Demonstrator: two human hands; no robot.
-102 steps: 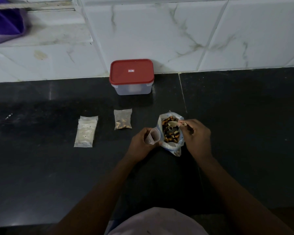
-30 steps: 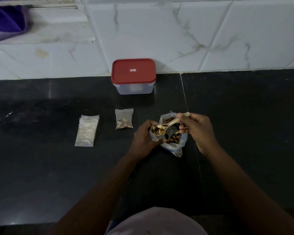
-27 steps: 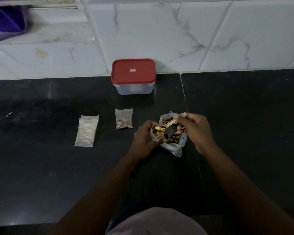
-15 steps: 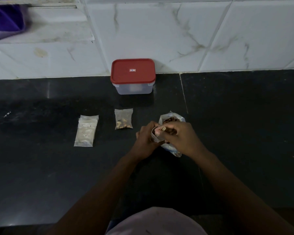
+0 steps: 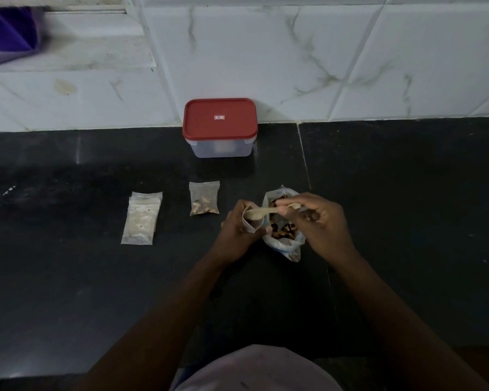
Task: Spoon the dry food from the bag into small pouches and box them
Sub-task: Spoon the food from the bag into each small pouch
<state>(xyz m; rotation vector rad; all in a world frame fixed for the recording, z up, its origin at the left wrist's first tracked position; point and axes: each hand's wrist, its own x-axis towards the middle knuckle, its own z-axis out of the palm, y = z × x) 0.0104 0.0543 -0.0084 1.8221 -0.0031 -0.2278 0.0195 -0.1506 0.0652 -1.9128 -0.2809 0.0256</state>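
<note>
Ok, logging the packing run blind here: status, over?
Left hand holds small pouch open. Right hand pinches spoon, bowl over pouch mouth. Food bag open beside it; box lid on. Nothing in the way.

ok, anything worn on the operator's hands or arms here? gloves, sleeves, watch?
No. Left hand and right hand are bare, no gloves; forearms uncovered to the frame edge, no sleeve, watch or band visible. Only clothing: a pale garment at bottom centre.
</note>
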